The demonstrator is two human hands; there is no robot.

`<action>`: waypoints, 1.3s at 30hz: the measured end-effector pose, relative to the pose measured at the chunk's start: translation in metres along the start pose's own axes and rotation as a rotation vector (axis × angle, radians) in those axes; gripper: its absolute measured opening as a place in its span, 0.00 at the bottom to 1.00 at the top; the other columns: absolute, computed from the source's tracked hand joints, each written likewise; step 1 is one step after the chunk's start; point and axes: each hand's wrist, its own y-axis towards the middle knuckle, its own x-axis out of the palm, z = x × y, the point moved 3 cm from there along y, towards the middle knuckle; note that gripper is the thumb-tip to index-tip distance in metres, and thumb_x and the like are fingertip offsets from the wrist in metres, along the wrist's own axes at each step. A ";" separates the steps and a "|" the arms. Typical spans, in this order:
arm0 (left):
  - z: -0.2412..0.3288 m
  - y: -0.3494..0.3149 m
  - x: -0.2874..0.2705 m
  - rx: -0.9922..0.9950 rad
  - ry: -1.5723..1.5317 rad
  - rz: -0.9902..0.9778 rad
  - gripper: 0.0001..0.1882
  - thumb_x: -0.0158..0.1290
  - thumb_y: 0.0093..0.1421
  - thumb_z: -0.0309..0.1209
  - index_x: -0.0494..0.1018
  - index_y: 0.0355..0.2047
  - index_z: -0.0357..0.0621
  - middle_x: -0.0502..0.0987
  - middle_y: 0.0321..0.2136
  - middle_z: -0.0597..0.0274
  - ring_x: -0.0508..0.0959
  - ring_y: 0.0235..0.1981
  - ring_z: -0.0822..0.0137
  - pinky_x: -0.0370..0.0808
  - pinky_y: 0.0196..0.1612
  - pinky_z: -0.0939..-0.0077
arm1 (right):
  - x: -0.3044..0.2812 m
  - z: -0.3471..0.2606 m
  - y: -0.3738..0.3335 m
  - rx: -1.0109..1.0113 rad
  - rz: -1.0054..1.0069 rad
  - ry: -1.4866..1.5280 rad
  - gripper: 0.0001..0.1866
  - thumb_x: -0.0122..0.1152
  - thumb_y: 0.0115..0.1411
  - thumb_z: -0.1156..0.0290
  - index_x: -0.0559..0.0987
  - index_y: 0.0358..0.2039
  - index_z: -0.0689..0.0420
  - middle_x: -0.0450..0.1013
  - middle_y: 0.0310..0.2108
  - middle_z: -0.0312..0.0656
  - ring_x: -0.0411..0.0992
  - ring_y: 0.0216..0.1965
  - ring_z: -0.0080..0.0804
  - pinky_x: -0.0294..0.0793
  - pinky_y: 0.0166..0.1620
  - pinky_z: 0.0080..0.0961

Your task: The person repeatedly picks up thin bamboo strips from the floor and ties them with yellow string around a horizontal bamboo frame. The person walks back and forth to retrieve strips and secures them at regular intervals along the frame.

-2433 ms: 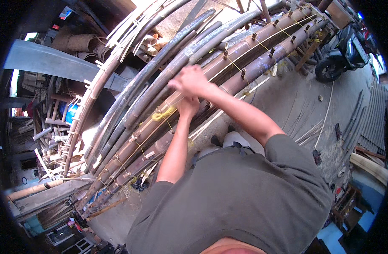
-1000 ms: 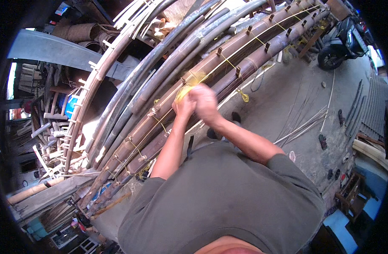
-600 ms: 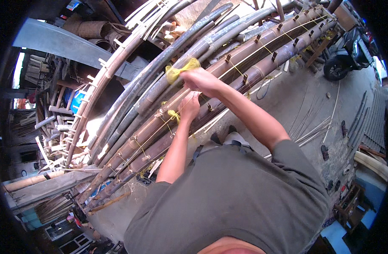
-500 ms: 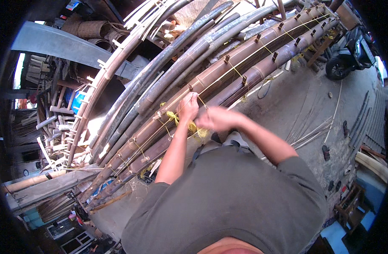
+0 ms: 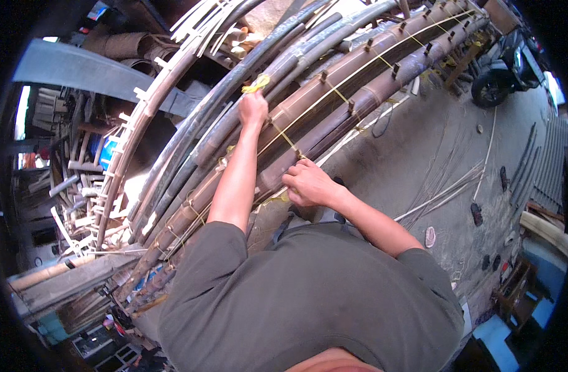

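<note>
Twine point(image 5: 256, 84) tops the left hand point(image 5: 253, 110) as a yellow bunch; that grip is closed around it, just beyond the upper pole point(image 5: 296, 105). A taut length slants from the upper peg point(image 5: 269, 119) across the gap to the lower peg point(image 5: 299, 154) on the lower pole point(image 5: 374, 90). At this lower peg sits the right hand point(image 5: 310, 183), fingers curled in, tips at the peg's base; whether this grip pinches twine I cannot tell. A bit of yellow shows just below it. More pegs line both poles toward the upper right. Grey poles point(image 5: 290, 59) lie alongside. Sticks point(image 5: 442, 191) rest on the floor point(image 5: 383, 161), a motorbike point(image 5: 510, 71) standing beyond.
</note>
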 end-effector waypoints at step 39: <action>-0.103 -0.096 -0.162 -0.040 -0.600 -0.072 0.16 0.44 0.68 0.35 0.77 0.33 0.39 0.79 0.24 0.57 0.79 0.25 0.72 0.71 0.28 0.75 | 0.111 -0.121 0.025 0.072 -0.029 0.331 0.28 0.53 0.62 0.52 0.73 0.13 0.60 0.70 0.17 0.54 0.72 0.25 0.52 0.72 0.34 0.44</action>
